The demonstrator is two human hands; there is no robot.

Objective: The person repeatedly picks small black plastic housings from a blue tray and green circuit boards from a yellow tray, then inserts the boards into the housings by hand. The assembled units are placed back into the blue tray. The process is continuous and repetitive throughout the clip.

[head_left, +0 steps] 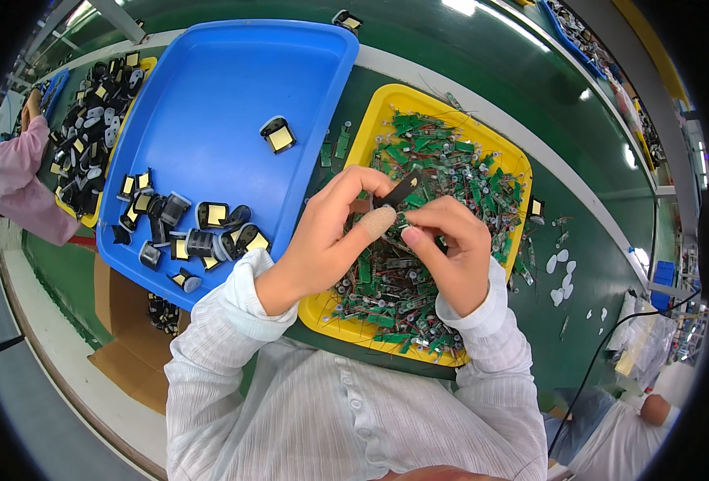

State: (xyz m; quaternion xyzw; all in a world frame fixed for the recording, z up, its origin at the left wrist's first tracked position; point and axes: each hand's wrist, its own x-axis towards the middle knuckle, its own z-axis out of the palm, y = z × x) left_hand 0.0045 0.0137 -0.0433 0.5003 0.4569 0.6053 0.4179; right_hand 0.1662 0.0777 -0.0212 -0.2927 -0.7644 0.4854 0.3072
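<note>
Your left hand [322, 232] pinches a black casing [401, 191] between thumb and fingers, and the casing sits tilted above the yellow tray [320, 322]. Your right hand [457, 247] has its thumb and forefinger pressed together on a small green circuit board [403, 222], close below the casing. Your fingers hide most of the board, so you cannot tell from here whether it touches the casing.

The likeliest trouble is a slip: the board shows so little past your fingertips that a loose pinch could drop it among the heaped boards [451, 160] below, where it would be hard to pick out. The beige cover [380, 220] on your left thumb may dull your feel, so the casing could twist if you push unevenly. Thin wires [427, 84] stick out over the tray's edge; a sleeve [483, 309] brushing them could drag boards out. To your left, the blue tray [218, 104] holds finished-looking black pieces [202, 243] piled at its near end, where a swinging forearm might knock them.
</note>
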